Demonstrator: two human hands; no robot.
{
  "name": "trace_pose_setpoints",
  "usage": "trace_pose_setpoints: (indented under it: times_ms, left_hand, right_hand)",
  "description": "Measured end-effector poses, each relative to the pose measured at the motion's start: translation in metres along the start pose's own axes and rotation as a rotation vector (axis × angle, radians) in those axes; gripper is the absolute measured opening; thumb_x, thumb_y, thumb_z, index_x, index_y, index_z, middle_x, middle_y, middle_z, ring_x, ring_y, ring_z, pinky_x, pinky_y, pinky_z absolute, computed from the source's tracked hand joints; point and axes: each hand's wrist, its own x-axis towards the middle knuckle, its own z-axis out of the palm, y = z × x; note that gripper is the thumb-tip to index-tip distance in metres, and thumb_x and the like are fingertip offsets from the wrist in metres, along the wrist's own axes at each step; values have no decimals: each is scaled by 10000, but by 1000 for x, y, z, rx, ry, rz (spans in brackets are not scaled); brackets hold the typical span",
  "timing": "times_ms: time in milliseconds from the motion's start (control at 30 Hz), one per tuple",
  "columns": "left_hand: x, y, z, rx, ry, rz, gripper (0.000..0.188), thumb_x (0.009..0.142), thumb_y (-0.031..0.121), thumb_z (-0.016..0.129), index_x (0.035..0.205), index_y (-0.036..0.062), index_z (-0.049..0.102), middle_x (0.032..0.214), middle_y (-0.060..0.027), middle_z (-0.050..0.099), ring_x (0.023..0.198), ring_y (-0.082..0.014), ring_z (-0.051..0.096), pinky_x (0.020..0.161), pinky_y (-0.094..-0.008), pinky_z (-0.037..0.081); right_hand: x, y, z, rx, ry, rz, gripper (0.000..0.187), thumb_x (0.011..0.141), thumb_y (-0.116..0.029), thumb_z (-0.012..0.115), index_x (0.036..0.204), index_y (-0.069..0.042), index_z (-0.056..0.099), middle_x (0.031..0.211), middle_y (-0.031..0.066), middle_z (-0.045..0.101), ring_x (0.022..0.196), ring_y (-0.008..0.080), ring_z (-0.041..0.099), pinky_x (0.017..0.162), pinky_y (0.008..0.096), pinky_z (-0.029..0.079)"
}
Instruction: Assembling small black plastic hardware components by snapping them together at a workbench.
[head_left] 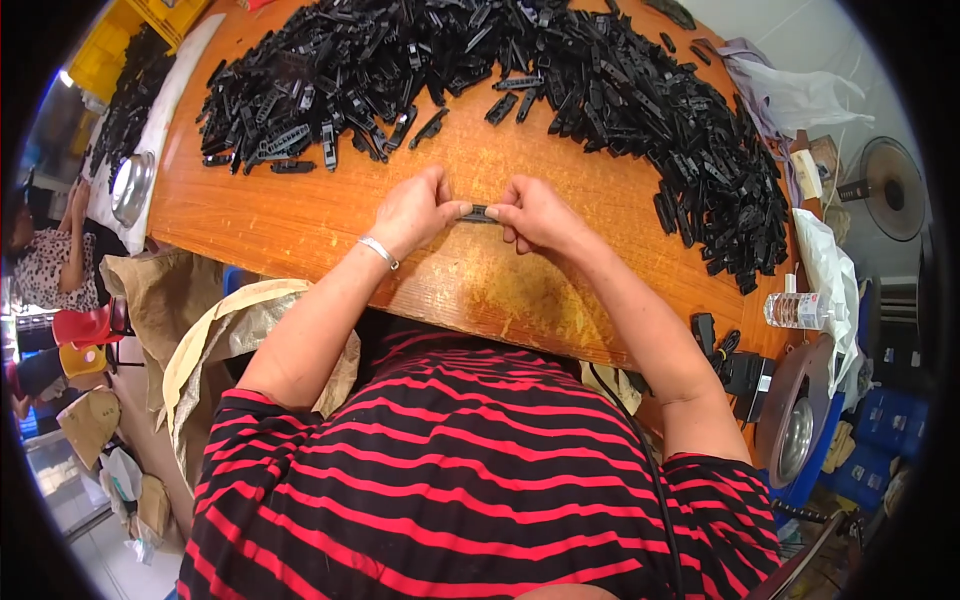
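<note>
Between my two hands, just above the wooden table (330,215), is a small black plastic part (478,213), held level. My left hand (415,210) pinches its left end between thumb and fingers; a silver bracelet circles that wrist. At the other end my right hand (540,213) grips it the same way, thumb on top. Beyond both hands a large heap of similar black plastic parts (640,95) curves across the table. A few loose parts (428,128) lie at the heap's near edge, closest to my left hand.
A metal bowl (132,188) stands at the left edge. On the right are a water bottle (797,310), a white plastic bag (825,280), black adapters (742,375) and a fan (890,188). A sack (235,320) hangs open by my left arm. Another person (60,250) sits far left.
</note>
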Motion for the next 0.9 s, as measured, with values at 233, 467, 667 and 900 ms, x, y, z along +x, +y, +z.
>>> trace_pose_setpoints:
  times_ms: [233,467,667,900]
  left_hand:
    - [-34,-7,16,-293,117,89,252,896,213,697,1029,18,607,846,-31,632,714,-105,584,650,-250,496]
    - [-103,-14,-32,-633,-180,-37,163,945,156,599,1014,11,630,837,-2,616,703,-77,556,630,-223,457]
    - [-212,-49,-113,-347,97,-199,180,828,88,642,975,-15,632,819,-14,629,734,-88,558,671,-233,462]
    - [-246,-112,-106,252,382,-327,240,838,119,665,1033,-17,634,930,-161,684,881,-292,657,831,-349,500]
  right_hand:
    - [-30,15,18,151,70,-221,145,932,-93,617,886,-2,514,634,57,605,485,86,538,418,238,425]
    - [-45,-7,30,70,-166,-400,143,962,-141,586,909,-16,539,672,48,618,482,91,543,450,252,451]
    - [1,-20,-17,-331,201,-308,106,925,-113,578,982,-31,613,843,84,619,738,180,620,683,331,528]
    - [95,-17,-74,-934,660,-560,158,830,-59,612,980,-81,659,995,148,568,827,368,647,717,453,533]
